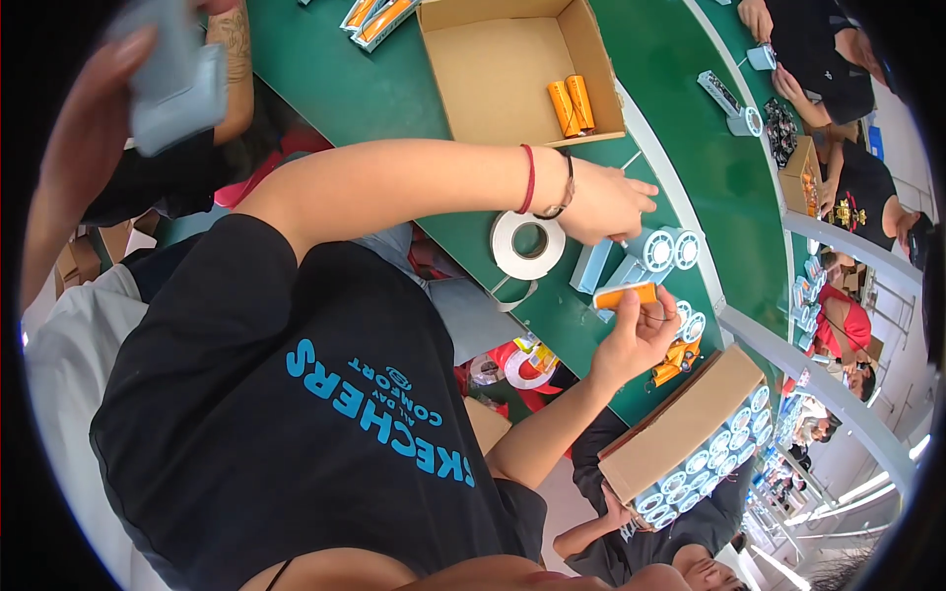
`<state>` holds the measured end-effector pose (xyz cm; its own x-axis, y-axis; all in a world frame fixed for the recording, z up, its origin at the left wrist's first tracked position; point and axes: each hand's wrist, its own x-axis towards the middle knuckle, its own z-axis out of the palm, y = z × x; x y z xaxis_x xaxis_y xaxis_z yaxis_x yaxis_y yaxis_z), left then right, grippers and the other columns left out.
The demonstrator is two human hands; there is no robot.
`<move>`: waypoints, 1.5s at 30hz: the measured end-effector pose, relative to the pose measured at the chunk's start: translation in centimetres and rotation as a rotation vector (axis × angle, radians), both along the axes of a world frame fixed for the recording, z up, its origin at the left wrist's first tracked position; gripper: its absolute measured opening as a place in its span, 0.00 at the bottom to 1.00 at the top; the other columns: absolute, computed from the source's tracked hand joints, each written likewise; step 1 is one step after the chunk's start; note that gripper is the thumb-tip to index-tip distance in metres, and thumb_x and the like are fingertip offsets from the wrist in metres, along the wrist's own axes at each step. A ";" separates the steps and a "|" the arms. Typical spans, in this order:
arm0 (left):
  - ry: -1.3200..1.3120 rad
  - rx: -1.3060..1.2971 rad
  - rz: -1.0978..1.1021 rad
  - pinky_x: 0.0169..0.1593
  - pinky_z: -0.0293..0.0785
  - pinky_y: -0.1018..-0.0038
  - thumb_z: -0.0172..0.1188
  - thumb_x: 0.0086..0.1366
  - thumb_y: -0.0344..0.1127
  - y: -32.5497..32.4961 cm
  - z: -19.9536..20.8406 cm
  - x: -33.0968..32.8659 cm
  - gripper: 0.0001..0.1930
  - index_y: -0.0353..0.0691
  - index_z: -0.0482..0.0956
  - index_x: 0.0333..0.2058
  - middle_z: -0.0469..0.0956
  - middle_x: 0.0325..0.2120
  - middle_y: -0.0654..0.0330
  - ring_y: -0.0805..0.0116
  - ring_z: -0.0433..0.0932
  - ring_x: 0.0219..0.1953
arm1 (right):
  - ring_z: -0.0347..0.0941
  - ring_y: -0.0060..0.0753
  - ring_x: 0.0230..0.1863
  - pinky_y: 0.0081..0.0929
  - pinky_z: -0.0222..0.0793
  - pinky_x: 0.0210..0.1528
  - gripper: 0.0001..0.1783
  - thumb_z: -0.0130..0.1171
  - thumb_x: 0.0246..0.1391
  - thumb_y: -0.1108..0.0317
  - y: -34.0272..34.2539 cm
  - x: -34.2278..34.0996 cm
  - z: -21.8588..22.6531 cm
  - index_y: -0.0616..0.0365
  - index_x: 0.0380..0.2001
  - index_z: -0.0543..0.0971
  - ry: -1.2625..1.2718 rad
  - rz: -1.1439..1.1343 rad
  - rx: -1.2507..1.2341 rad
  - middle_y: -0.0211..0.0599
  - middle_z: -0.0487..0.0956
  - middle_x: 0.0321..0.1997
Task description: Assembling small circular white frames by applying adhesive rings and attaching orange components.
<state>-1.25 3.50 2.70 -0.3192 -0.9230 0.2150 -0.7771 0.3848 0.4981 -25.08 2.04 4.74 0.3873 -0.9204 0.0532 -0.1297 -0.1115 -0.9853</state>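
My right hand (641, 340) is closed round an orange-wrapped battery pack (627, 295), which has a pale side and a thin dark wire. My left hand (601, 202), with a red cord and a dark bracelet at its wrist, reaches across the green table; its fingers are stretched out and apart. Just past its thumb lie light-blue plastic housings (654, 252) with round, spoked ends; whether the thumb touches one, I cannot tell. A light-blue rectangular piece (590, 266) is beside them. More orange battery packs (677, 362) with wires are beyond my right hand.
A white tape roll (528, 246) lies on the table. An open cardboard box (512, 74) holds two orange packs. A person at lower right holds a carton (685, 419) full of round-ended blue parts. Another person's blurred hand (99, 98) holds a light-blue piece at upper left.
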 end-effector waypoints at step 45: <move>0.179 0.129 -0.100 0.68 0.67 0.58 0.63 0.55 0.21 -0.3 1.1 0.7 0.06 0.37 0.77 0.31 0.79 0.49 0.54 0.50 0.66 0.69 | 0.77 0.37 0.34 0.32 0.75 0.40 0.16 0.72 0.49 0.75 -1.2 3.5 0.6 0.60 0.41 0.80 0.652 0.386 -0.602 0.38 0.78 0.38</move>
